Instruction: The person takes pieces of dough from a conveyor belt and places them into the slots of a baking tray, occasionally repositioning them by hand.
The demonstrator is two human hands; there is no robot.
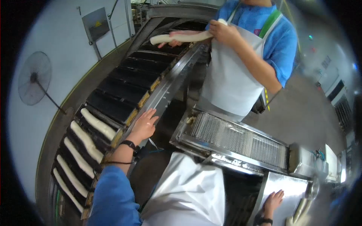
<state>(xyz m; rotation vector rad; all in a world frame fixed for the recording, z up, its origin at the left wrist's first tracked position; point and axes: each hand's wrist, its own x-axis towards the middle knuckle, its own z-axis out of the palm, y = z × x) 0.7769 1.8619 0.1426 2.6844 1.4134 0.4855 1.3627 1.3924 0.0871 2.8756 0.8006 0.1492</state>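
Note:
My left hand (144, 124) is held out over the metal edge of the slatted black conveyor (124, 83), fingers spread and nothing in it. Down at the lower right, my right hand (274, 199) lies with fingers extended on a shiny metal plate (288, 187), holding nothing. Several long white dough-like strips, one of them nearest my left hand (98, 125), lie in the conveyor's slots at the left. Another white strip (181, 38) is stretched between the hands of a co-worker across from me. More pale strips (301, 211) are beside the metal plate.
The co-worker (235, 67), in blue with a white apron, stands beyond a metal mesh belt (237, 137). A round fan (34, 78) is by the left wall. A grey box with a yellow warning sign (96, 24) is at the upper left.

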